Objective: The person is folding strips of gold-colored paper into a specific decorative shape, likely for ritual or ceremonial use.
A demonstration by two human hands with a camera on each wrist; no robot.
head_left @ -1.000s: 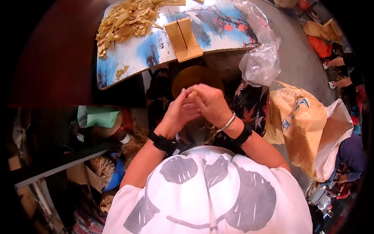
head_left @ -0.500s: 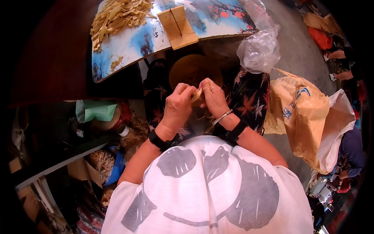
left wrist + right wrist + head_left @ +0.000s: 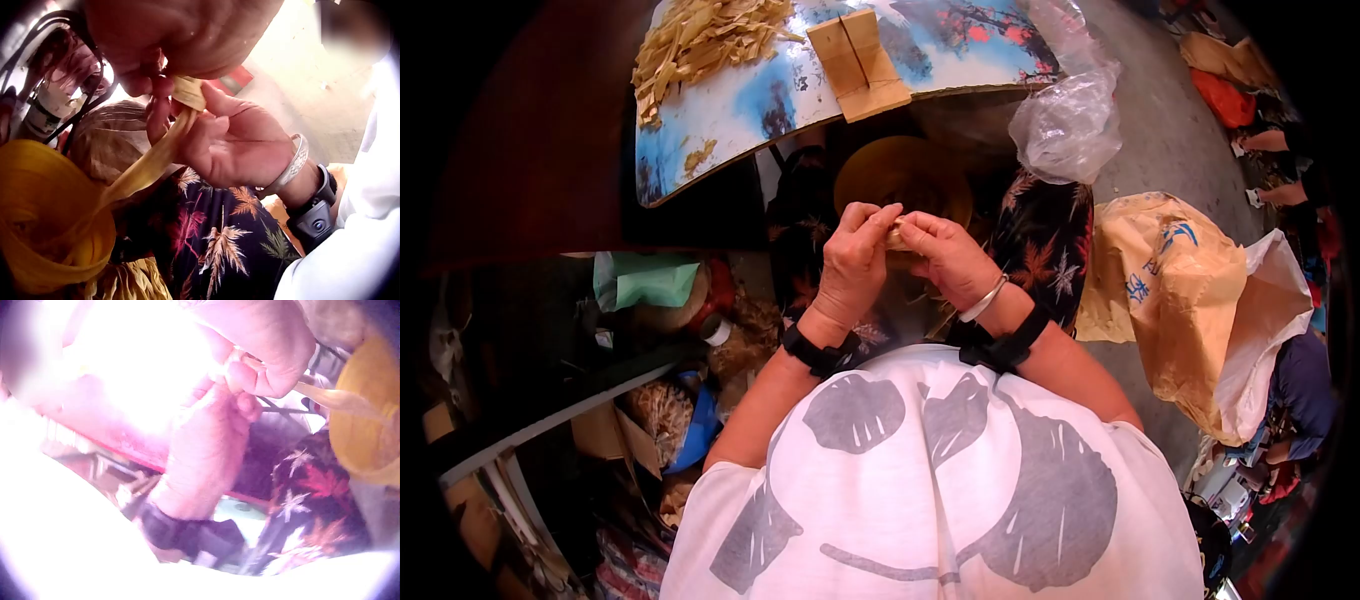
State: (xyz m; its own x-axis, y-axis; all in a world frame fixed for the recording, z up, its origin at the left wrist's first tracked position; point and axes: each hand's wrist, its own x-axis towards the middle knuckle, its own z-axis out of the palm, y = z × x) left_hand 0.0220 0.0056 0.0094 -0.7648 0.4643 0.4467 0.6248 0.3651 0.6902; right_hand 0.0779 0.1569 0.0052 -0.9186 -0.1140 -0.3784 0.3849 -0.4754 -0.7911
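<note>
Both hands meet over the lap, working a flat pale-yellow strip (image 3: 140, 175). My left hand (image 3: 853, 265) pinches it from one side with its fingertips. On the other side my right hand (image 3: 955, 262), with a bangle on the wrist, pinches it between thumb and fingers. In the left wrist view a short folded part (image 3: 189, 94) of the strip shows between the hands. The strip's long tail runs down into a round yellow container (image 3: 359, 425) between the knees. Glare hides part of the left hand in the right wrist view.
Ahead is a painted tabletop (image 3: 740, 150) bearing a heap of yellow folded pieces (image 3: 700, 50) and a slotted wooden stand (image 3: 855, 60) at its near edge. Clear plastic (image 3: 1065, 130) hangs off its right side. A tan sack (image 3: 1185, 310) stands at right, a blue basin (image 3: 700, 430) at left.
The hands first overlapped, then drew slightly apart with the strip showing between them. Now their fingertips are close together again, and the right hand has turned a little.
</note>
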